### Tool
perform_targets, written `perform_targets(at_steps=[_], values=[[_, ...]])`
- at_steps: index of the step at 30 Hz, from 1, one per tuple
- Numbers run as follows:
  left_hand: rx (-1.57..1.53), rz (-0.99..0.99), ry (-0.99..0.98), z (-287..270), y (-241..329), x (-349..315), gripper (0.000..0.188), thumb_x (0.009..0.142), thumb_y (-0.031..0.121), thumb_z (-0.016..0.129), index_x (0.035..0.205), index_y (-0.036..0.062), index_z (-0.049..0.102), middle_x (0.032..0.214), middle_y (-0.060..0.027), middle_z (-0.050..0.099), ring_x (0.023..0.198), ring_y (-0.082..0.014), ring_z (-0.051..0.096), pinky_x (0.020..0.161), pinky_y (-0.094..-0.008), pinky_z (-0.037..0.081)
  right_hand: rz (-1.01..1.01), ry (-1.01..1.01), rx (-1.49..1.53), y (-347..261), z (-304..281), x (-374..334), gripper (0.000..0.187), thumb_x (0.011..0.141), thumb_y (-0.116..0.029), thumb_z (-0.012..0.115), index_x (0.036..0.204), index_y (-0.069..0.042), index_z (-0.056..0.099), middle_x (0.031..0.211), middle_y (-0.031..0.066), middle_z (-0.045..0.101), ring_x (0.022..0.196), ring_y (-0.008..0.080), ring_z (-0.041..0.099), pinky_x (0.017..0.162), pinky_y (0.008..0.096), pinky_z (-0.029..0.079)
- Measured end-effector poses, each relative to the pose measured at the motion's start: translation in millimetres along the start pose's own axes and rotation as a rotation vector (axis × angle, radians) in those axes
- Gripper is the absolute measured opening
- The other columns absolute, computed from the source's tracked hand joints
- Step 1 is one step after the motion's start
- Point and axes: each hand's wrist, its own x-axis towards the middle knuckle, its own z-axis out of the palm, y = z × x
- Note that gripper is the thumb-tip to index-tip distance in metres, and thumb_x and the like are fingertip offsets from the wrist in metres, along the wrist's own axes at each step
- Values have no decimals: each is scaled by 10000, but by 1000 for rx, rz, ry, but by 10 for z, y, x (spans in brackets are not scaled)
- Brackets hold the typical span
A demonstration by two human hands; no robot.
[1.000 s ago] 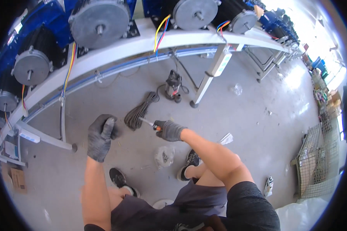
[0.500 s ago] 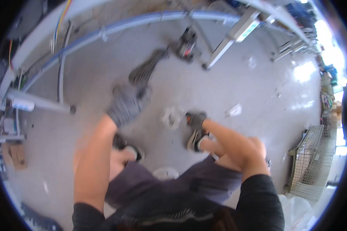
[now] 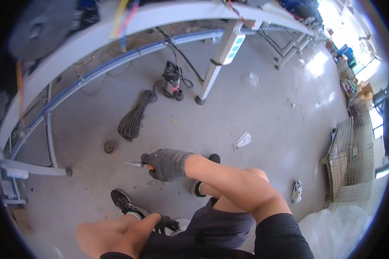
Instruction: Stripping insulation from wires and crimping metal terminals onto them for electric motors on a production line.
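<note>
My right hand, in a grey work glove, is closed around a tool with an orange handle and a slim metal tip. The tip points left, above the floor; the exact kind of tool is unclear. Low by my lap, my gloved left hand is beside a pale round object, its fingers too dark and partly hidden to read. A dark round part with small holes lies on the floor left of the tool. Beyond it are a bundle of black cable and an upright submersible pump.
A white-framed bench spans the far left, its legs on the grey floor. A crumpled white scrap and a small white packet lie to the right. Wire mesh panels stand at far right. My shoes flank the work spot.
My left hand has drawn back from near the cable bundle to my lap. My right hand has moved away from my right shoe, bringing the tool out front. The view has shifted.
</note>
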Motion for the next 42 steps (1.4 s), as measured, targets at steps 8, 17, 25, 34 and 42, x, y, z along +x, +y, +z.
perform_targets(at_steps=[8, 17, 25, 34, 42], values=[[297, 140, 162, -768, 524, -114, 428, 1057, 381, 394, 1330, 156, 636, 1340, -101, 649, 1228, -238, 606, 1023, -385, 472, -45, -109, -33, 311, -8, 416, 419, 832, -142, 650, 1222, 1, 591, 986, 215, 723, 976, 398, 706, 831, 492, 545], [244, 434, -189, -500, 628, 2481, 459, 1043, 417, 411, 1331, 142, 639, 1345, -117, 650, 1231, -279, 602, 1024, -409, 464, -42, -268, 97, 1093, -30, 689, 462, 845, -104, 529, 1300, -37, 573, 1059, 188, 691, 842, 372, 731, 741, 488, 586], [56, 543, -115, 347, 447, 3682, 490, 1031, 449, 426, 1332, 129, 642, 1350, -130, 651, 1233, -314, 599, 1024, -430, 457, -198, -80, -58, 1557, -75, 281, 488, 910, -260, 635, 1336, -24, 600, 1233, 209, 682, 1160, 364, 645, 1024, 420, 495], [550, 500, 713, -594, 243, 2206, 313, 896, 248, 539, 1111, 101, 713, 1117, -160, 726, 985, -339, 686, 843, -420, 531, 342, -423, -494, 1816, 5, -107, 492, 907, -262, 545, 1290, 45, 586, 1034, 242, 712, 822, 323, 729, 705, 454, 590], [7, 496, 1298, -968, 132, -132, 420, 1032, 381, 551, 1283, 54, 627, 1197, -174, 700, 1158, -331, 646, 1002, -403, 492, 442, -672, -564, 2382, 941, -92, 476, 849, -169, 537, 1266, 29, 653, 1243, 232, 680, 1151, 357, 667, 965, 459, 533]])
